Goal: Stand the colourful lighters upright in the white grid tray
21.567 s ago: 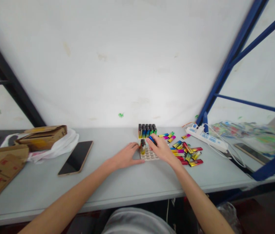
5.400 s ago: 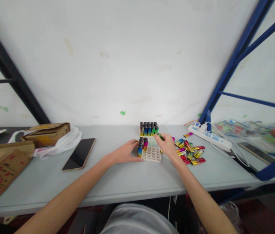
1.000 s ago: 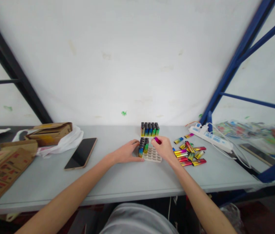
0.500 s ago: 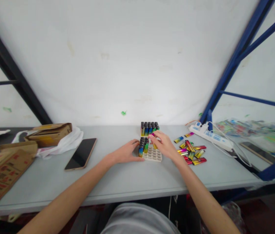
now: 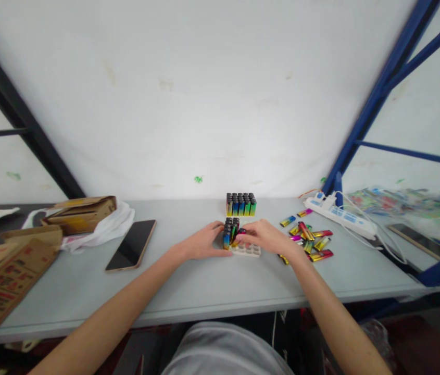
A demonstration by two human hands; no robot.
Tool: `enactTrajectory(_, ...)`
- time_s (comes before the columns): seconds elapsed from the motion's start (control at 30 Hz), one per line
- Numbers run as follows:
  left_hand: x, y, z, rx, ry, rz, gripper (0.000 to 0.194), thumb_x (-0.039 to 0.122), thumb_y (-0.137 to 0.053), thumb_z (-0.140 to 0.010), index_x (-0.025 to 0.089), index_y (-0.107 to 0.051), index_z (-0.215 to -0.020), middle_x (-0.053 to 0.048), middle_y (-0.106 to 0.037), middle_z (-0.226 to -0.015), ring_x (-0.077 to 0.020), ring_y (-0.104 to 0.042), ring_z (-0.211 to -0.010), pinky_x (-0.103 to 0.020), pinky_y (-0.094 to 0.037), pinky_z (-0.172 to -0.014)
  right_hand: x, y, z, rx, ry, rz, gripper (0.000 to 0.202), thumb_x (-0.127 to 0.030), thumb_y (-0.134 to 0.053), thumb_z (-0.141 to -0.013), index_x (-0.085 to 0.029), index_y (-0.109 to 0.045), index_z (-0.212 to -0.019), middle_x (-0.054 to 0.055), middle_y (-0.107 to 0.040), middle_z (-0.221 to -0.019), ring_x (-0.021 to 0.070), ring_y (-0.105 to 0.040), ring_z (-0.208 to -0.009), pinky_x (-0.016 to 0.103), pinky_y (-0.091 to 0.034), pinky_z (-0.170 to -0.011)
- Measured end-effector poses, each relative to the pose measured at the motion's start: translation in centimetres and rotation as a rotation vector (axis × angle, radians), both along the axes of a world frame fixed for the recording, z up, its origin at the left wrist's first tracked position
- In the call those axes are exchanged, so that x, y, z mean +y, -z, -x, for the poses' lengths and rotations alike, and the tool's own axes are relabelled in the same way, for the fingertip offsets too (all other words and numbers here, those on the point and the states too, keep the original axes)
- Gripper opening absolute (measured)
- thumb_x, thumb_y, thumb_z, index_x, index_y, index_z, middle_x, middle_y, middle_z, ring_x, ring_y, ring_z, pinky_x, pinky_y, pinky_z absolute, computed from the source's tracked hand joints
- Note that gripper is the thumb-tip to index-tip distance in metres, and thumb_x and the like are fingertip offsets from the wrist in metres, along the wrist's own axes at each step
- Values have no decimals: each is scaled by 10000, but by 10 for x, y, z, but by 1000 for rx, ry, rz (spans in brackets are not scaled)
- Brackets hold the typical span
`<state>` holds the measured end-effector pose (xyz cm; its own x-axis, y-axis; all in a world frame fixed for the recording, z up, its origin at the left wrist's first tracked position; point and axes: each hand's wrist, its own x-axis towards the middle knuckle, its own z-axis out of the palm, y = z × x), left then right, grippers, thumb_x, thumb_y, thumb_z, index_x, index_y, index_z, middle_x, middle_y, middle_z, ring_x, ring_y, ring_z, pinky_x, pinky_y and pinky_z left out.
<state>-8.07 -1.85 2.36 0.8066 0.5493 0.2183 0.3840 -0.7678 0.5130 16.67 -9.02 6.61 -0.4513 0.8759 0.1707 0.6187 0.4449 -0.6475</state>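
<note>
A pale tray with round cells (image 5: 251, 251) lies on the table, with several black-topped lighters (image 5: 227, 234) upright in its left part. My left hand (image 5: 204, 241) rests at the tray's left side, thumb and fingers apart around the lighters at that edge. Over the tray's middle, my right hand (image 5: 261, 235) pinches a lighter (image 5: 240, 232) beside the standing ones; its lower part is mostly hidden. Behind them stands a full block of upright lighters (image 5: 240, 204). Loose shiny lighters (image 5: 308, 237) lie in a pile right of my right hand.
A dark phone (image 5: 132, 245) lies on the table (image 5: 188, 286) at the left, beside cardboard boxes (image 5: 83, 214) and a white plastic bag. At the right are a white power strip (image 5: 340, 216) with cables, a blue metal frame, another phone and clear bags.
My right hand has moved down and slightly left with the lighter, which is now lower, next to the standing ones. My left hand has stayed at the tray.
</note>
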Motion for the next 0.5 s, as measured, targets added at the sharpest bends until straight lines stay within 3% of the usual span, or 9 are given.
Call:
enactTrajectory(0.2, 2, 2, 1, 5, 1, -10, 719, 614, -790, -816, 208, -599, -1378, -136, -585, -1393, -352, -566, -1310, -487, -429, -1180, 1, 10, 19, -196, 114, -181, 185, -335, -671, -971, -187, -745, -887, 70, -731, -749, 190, -607, -630, 270, -373, -616)
enactTrajectory(0.3, 2, 2, 1, 20, -3, -19, 733, 614, -783, -824, 201, -583, -1395, -143, -576, -1409, -352, -565, -1314, -486, -432, -1177, -2, 7, 20, -255, 168, -196, 261, -404, -693, -959, -191, -730, -814, 65, -699, -700, 186, -582, -603, 274, -348, -590)
enactTrajectory(0.43, 1, -1, 0, 57, -15, -24, 698, 621, -763, -839, 181, -596, -1354, -153, -566, -1420, -347, -566, -1319, -477, -427, -1186, -2, -3, -2, -136, 121, -79, 406, -542, -637, -963, -199, -730, -767, 18, -657, -623, 168, -553, -578, 266, -349, -579)
enactTrajectory(0.5, 1, -1, 0, 76, -21, -32, 683, 638, -738, -852, 178, -597, -1337, -154, -560, -1431, -342, -556, -1338, -466, -414, -1201, 2, -7, -24, -111, 179, -89, 408, -532, -605, -980, -193, -749, -806, 17, -673, -638, 170, -567, -599, 267, -373, -607)
